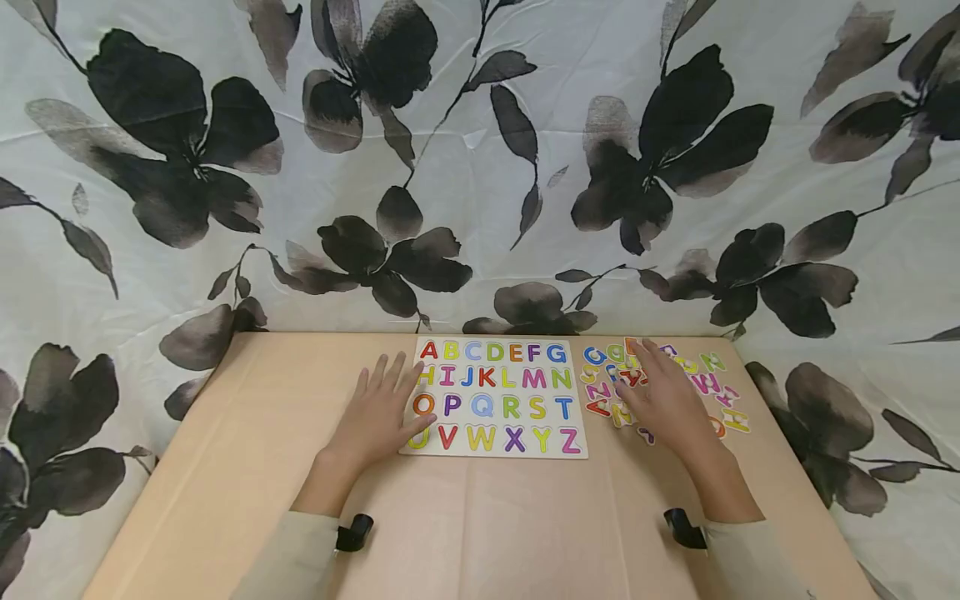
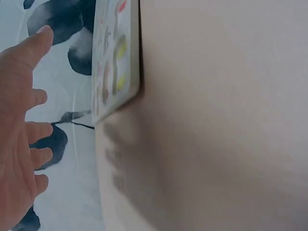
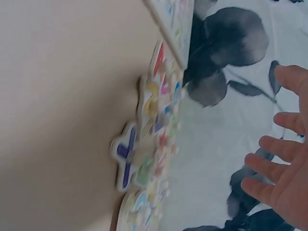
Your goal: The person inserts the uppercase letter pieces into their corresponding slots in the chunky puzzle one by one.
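A white alphabet puzzle board (image 1: 498,417) with colored letters A to Z in rows lies flat on the table. My left hand (image 1: 378,412), fingers straight and spread, hovers by the board's left edge and hides part of it; the left wrist view shows its shadow on the table. Over a loose pile of letter pieces to the board's right is my right hand (image 1: 667,400), fingers extended and holding nothing. Several pieces lie hidden beneath it. In the right wrist view a dark blue letter piece (image 3: 126,156) sits at the pile's near side, apart from the fingers (image 3: 276,149).
The tan table (image 1: 525,525) has its far edge against a white cloth (image 1: 517,275) with a dark floral print. More letter pieces (image 1: 735,419) lie to the right of my right hand. Black bands (image 1: 355,533) are on both wrists.
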